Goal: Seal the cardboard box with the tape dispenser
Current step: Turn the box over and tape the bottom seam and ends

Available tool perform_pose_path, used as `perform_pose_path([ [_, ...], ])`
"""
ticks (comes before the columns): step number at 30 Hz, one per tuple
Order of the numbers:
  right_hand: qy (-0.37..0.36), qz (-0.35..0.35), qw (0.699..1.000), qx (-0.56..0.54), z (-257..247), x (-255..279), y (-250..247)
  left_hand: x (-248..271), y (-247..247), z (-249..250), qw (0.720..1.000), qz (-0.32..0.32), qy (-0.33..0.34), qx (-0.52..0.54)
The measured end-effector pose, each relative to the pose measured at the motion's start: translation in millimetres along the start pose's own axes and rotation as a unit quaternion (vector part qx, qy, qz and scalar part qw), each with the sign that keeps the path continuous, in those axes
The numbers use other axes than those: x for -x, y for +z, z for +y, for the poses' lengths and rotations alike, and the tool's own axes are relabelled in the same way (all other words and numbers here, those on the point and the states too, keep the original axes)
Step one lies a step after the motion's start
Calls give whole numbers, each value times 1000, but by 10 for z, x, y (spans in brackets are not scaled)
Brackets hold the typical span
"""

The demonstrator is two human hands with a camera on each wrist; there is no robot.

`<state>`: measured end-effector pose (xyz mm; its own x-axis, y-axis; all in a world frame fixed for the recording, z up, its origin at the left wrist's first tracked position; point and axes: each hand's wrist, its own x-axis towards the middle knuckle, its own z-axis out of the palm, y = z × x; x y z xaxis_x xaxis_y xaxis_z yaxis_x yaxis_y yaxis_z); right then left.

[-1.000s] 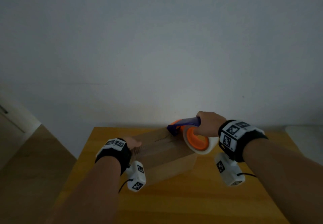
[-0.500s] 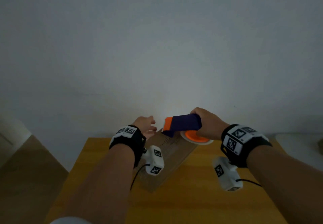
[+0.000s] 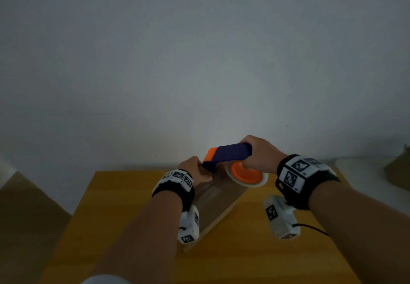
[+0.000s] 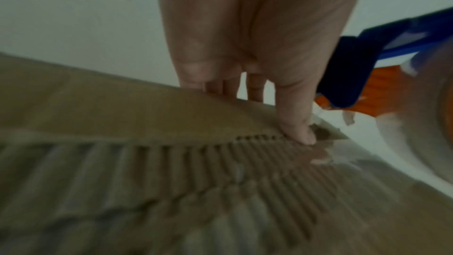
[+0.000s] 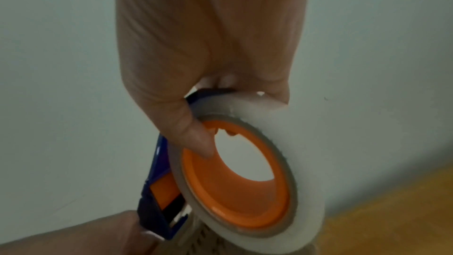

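Observation:
The cardboard box (image 3: pixel 214 206) lies slantwise on the yellow table (image 3: pixel 124 195), its top torn down to the corrugation (image 4: pixel 171 172). My left hand (image 3: pixel 196 169) holds the box's far end: the thumb (image 4: pixel 297 127) presses on the top edge and the fingers hang behind it. Just beside that thumb is the nose of the blue and orange tape dispenser (image 3: pixel 230 154), which my right hand (image 3: pixel 255 157) grips above the far end of the box. The clear tape roll (image 5: pixel 269 119) has an orange core where my right thumb (image 5: pixel 196 139) rests. A bit of clear tape (image 4: pixel 343 154) lies by the left thumb.
A plain grey wall stands close behind the table. To the right of the table is a pale surface (image 3: pixel 366 172) with a brown object (image 3: pixel 399 168) at the frame's edge. Bare tabletop (image 5: pixel 392 210) lies on both sides of the box. Brown floor (image 3: pixel 22 217) shows on the left.
My left hand went from the box's near-left side to its far end beside the dispenser's nose. The box turned to lie slantwise. The dispenser rose a little and turned flatter.

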<state>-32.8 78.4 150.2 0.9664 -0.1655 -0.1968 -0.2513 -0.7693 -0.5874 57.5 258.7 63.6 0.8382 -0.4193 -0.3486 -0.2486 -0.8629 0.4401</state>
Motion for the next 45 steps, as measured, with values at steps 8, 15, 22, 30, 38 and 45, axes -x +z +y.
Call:
perform_pose_path([
  [8, 77, -8, 996, -50, 46, -106, 125, 22, 170, 16, 998, -38, -40, 10],
  [15, 89, 113, 986, -85, -128, -319, -104, 39, 154, 22, 994, -84, -68, 3],
  [22, 64, 55, 992, -92, -104, -320, -340, -1, -132, 76, 980, -49, -71, 177],
  [30, 41, 32, 991, -123, 65, -154, -326, -21, -366, 284, 758, -89, -111, 637],
  [38, 26, 32, 990, -133, 142, 12, -355, -17, -344, 502, 744, -84, -88, 657],
  [45, 24, 42, 989, -140, 212, 96, -390, -36, -313, 502, 721, -111, -68, 681],
])
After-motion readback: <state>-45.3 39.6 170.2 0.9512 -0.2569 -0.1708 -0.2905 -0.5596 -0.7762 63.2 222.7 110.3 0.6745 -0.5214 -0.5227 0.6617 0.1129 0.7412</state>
